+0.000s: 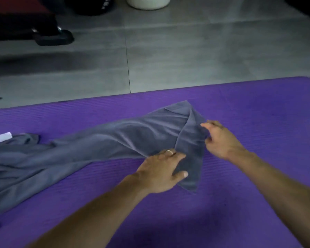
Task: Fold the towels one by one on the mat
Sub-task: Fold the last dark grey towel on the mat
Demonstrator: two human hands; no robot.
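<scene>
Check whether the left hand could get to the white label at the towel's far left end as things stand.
Probably yes: the left hand rests on the towel near its right end, and only flat cloth on the mat lies between it and the label.

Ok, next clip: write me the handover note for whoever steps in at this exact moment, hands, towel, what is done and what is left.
Left hand: lies on the near right end of the grey towel, fingers fairly straight, pressing it to the purple mat.
Right hand: at the towel's right edge, fingers curled; the frame is blurred, so an actual pinch cannot be confirmed.
Towel: stretched across the mat, right end turned over in a small fold, left end rumpled with a white tag showing.
Done: only that first turn of the right end.
Left: flatten the left end and complete the fold.
</scene>
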